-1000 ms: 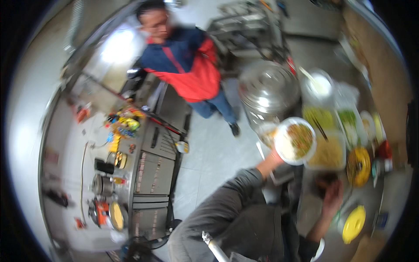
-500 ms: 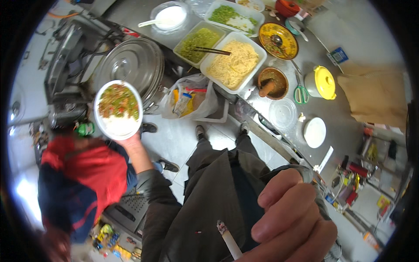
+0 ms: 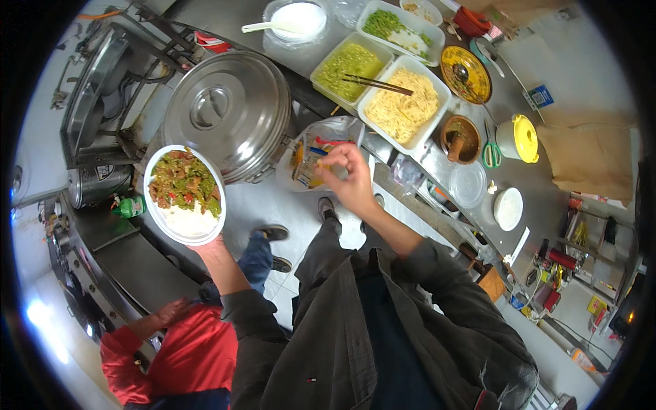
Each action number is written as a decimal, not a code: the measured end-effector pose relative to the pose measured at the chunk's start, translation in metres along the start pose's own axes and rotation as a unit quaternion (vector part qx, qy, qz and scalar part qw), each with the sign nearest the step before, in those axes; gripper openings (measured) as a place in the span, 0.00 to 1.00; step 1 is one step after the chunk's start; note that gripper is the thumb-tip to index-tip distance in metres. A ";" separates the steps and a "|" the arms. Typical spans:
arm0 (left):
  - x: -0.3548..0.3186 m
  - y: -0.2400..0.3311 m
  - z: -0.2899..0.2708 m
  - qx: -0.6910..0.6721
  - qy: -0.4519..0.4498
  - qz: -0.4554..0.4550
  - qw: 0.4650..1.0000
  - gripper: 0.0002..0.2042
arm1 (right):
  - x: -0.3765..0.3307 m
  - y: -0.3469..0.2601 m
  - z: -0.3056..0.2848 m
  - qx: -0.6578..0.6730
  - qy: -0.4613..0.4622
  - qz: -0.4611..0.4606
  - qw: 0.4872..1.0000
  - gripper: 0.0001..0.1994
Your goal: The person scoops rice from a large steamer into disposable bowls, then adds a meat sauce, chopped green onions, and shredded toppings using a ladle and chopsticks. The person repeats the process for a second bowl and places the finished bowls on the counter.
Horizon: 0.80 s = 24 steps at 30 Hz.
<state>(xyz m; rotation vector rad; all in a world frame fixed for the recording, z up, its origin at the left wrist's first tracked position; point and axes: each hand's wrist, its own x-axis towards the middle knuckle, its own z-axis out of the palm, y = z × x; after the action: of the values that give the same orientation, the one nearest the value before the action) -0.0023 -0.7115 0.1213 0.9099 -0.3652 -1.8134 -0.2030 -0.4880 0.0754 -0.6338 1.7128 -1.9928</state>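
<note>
My left hand (image 3: 211, 249) holds a white bowl (image 3: 193, 240) from below. White rice (image 3: 188, 221) fills its near side, with a chopped green pepper and meat topping (image 3: 183, 179) on the rest. My right hand (image 3: 352, 184) reaches forward over a bin lined with a clear plastic bag (image 3: 339, 127), its fingers curled and the thumb drawn to the fingertips. Whatever is in that pinch is too small to make out. Coloured wrappers lie in the bag, partly hidden by the hand.
A large lidded steel pot (image 3: 229, 102) stands beyond the bowl. On the steel counter are a tub of noodles (image 3: 400, 113) with chopsticks, a tub of green sauce (image 3: 345, 65), a mortar (image 3: 460, 130) and scissors (image 3: 491, 154). A person in red (image 3: 188, 348) is at lower left.
My right hand has gone from close below the camera to over the bin. The cigarette seen near it earlier no longer shows. The person in red has shifted; the bowl stays in my left hand.
</note>
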 end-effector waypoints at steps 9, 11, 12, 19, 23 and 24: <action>0.031 0.007 -0.016 -0.056 -0.013 -0.064 0.996 0.28 | 0.034 0.235 -0.011 0.016 0.091 0.078 0.993 0.32; 0.029 0.012 -0.022 -0.102 -0.038 -0.079 0.991 0.27 | 0.031 0.174 0.000 0.005 0.039 0.044 0.998 0.36; 0.039 0.010 -0.029 -0.117 -0.075 -0.083 0.987 0.27 | 0.025 0.148 0.003 -0.018 0.010 -0.017 1.000 0.37; 0.051 -0.022 0.039 -0.099 -0.155 -0.081 0.980 0.28 | -0.010 -0.064 0.037 0.025 -0.053 -0.135 0.989 0.22; 0.058 -0.030 0.045 -0.082 -0.194 -0.134 0.968 0.30 | 0.015 -0.068 0.043 0.333 0.085 0.145 0.928 0.09; 0.058 -0.031 0.051 -0.080 -0.203 -0.138 0.966 0.30 | 0.016 -0.066 0.039 0.338 0.102 0.190 0.916 0.07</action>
<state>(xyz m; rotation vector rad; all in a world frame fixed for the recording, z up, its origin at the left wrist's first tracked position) -0.0704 -0.7584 0.1116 0.4873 -0.3517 -2.2576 -0.1946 -0.5195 0.1472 0.1411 1.0066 -2.2020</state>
